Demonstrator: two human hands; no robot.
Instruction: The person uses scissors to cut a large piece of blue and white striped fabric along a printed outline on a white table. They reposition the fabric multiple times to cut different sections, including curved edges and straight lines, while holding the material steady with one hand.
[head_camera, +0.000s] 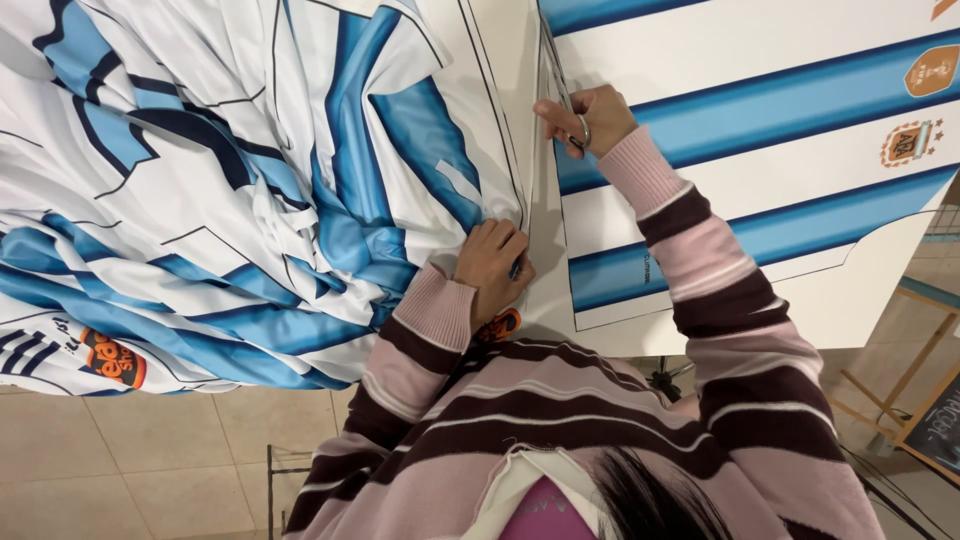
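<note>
The right hand (590, 118) holds a pair of scissors (562, 95), fingers clenched through the handles, with the blades lying along the black printed line at the edge of the flat blue-and-white striped fabric (760, 130) spread on the table (870, 290). The left hand (492, 268) rests nearer the body, fingers curled and pinching the edge of the cloth where a loose, crumpled heap of fabric (230, 190) in the same stripes lies bunched to the left, hanging over the tiled floor (130, 450).

Dark chalkboard sign (938, 425) lower right, leaning, wooden frame.
</note>
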